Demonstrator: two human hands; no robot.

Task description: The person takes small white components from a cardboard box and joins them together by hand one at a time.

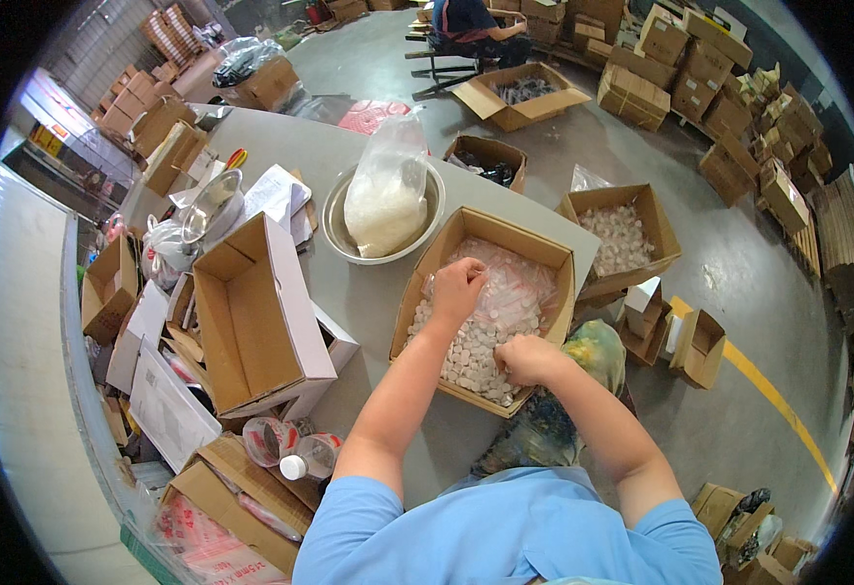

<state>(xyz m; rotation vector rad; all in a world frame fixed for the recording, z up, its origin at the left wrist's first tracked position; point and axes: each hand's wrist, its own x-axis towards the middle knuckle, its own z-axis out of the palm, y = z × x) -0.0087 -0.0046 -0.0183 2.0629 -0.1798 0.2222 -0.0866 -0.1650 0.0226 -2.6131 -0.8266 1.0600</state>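
Note:
In front of me, an open cardboard box (565,292) stands on the grey table. Small white round pieces (471,359) fill its near part, and clear plastic bags with red marks (517,280) lie over its far part. My left hand (458,291) is over the box at the edge of the bags, its fingers pinched together; what lies between them is too small to make out. Lower and to the right, my right hand (529,360) has its fingers curled down against the white pieces, its fingertips partly hidden.
A metal bowl (334,216) holding a bag of white material (388,216) stands beyond the box. An empty carton (252,322) is at left, near a capped plastic jar (312,456). Another carton of white pieces (659,253) sits right. A person (481,29) sits far off.

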